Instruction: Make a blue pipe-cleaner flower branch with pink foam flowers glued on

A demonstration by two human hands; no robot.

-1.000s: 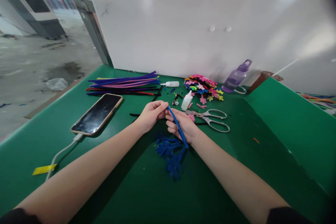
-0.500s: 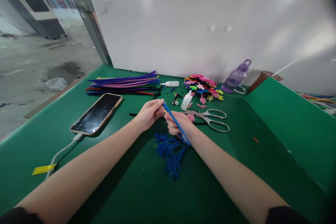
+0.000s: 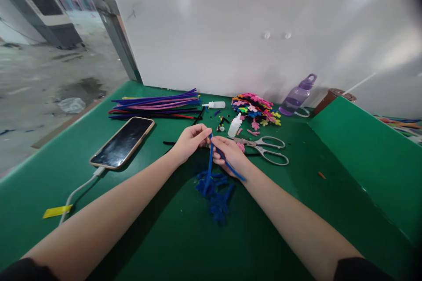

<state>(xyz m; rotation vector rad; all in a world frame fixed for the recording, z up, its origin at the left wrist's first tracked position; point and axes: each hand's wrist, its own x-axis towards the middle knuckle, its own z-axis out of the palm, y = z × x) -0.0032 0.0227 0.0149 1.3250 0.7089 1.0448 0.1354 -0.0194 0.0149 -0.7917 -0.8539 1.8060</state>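
Note:
A blue fuzzy stem (image 3: pixel 210 158) is pinched near its top by my left hand (image 3: pixel 193 140), and one length hangs down from the fingers. Right beside it, my right hand (image 3: pixel 230 153) is closed on the same blue piece, whose other length slants down across the palm toward the wrist. The fingertips of both hands nearly touch. Below them several blue flower shapes (image 3: pixel 219 206) lie on the green table (image 3: pixel 158 237). Scissors (image 3: pixel 263 147) with grey handles lie open just right of my right hand, beside a white glue bottle (image 3: pixel 234 125).
Coloured stems (image 3: pixel 154 105) lie at the back left, above a phone (image 3: pixel 123 142) on a white cable. Behind the scissors are a pile of colourful flowers (image 3: pixel 255 107) and a purple bottle (image 3: pixel 296 96). Another small glue bottle (image 3: pixel 216 105) lies on its side. A green panel (image 3: pixel 365 149) stands right.
The blue stem, earlier lying together across my right hand, now has its two lengths spread apart, one hanging straight down. My fingertips have drawn closer together.

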